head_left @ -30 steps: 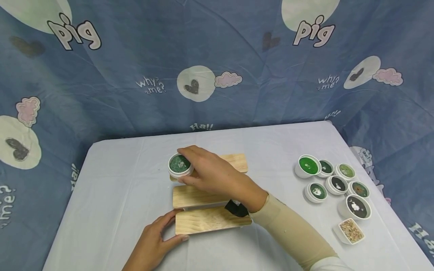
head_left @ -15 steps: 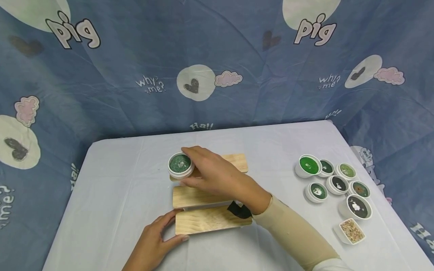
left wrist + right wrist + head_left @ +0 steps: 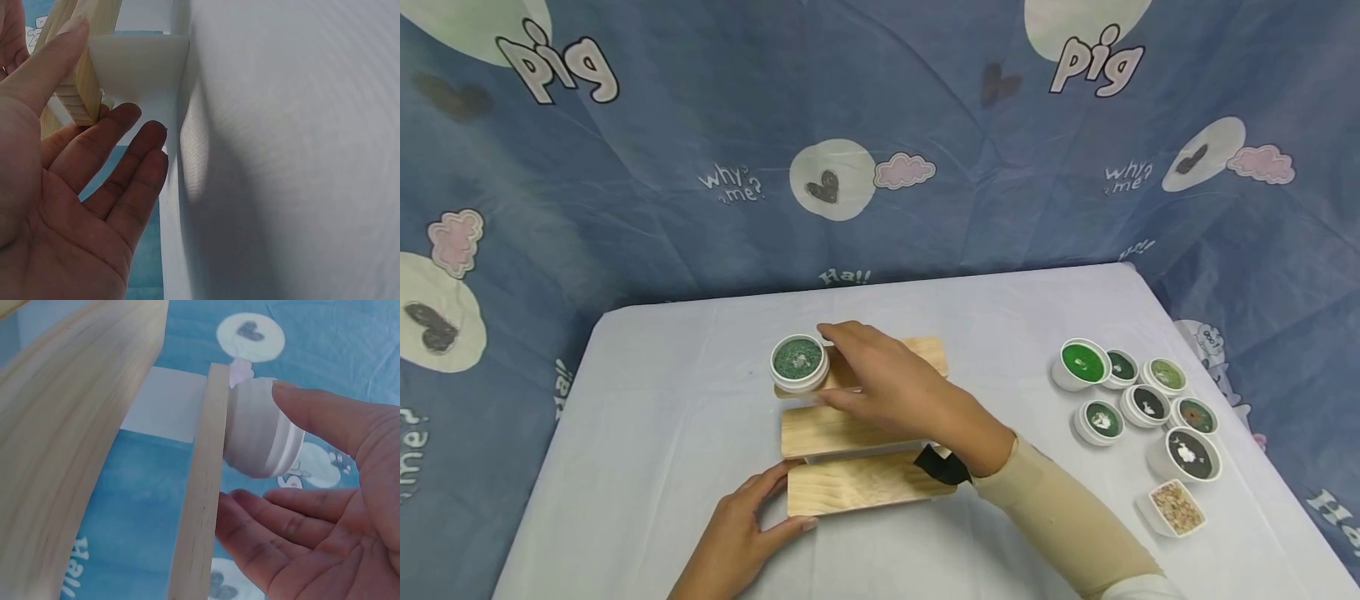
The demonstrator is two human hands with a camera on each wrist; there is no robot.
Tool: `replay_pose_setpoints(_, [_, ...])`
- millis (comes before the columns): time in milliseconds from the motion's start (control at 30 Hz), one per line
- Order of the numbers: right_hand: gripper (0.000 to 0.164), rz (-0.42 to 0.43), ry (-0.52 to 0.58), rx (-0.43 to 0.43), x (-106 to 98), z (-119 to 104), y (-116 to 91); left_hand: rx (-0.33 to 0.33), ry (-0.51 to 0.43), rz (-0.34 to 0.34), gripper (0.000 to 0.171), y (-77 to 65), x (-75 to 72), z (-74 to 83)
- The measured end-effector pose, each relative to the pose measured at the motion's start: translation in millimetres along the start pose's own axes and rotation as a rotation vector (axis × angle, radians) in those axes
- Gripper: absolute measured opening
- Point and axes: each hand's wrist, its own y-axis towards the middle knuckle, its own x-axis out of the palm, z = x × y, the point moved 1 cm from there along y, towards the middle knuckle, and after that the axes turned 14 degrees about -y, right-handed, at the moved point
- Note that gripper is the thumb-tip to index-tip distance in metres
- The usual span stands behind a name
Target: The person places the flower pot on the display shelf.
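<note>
A round white jar (image 3: 799, 362) with a speckled green top stands upright on the left end of the top step of a three-step wooden stand (image 3: 842, 429). Just right of the jar, my right hand (image 3: 898, 379) has its fingers and thumb spread, holding nothing; in the right wrist view the thumb (image 3: 312, 412) overlaps the jar (image 3: 259, 428), and contact is hard to tell. At the lowest step, my left hand (image 3: 741, 525) grips the left end of the board (image 3: 78, 94) between thumb and index finger. Its other fingers (image 3: 134, 181) are extended beside the white support (image 3: 140, 65).
At the right of the white-covered table (image 3: 647, 433) several white jars (image 3: 1147, 407) with green or dark tops stand grouped. A square white cup (image 3: 1172, 508) of pale chips is in front of them. A blue printed cloth (image 3: 880, 242) hangs behind.
My right hand has let go of the jar and drawn back to the right. The jar stays on the top step, and the left hand keeps its place.
</note>
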Motion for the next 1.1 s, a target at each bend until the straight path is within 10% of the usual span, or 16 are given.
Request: replay_pose_setpoints(1100, [0.059, 0.056, 0.018, 0.092, -17, 32, -65, -0.005, 0.018, 0.008, 0.07, 1.0, 0.6, 1.4])
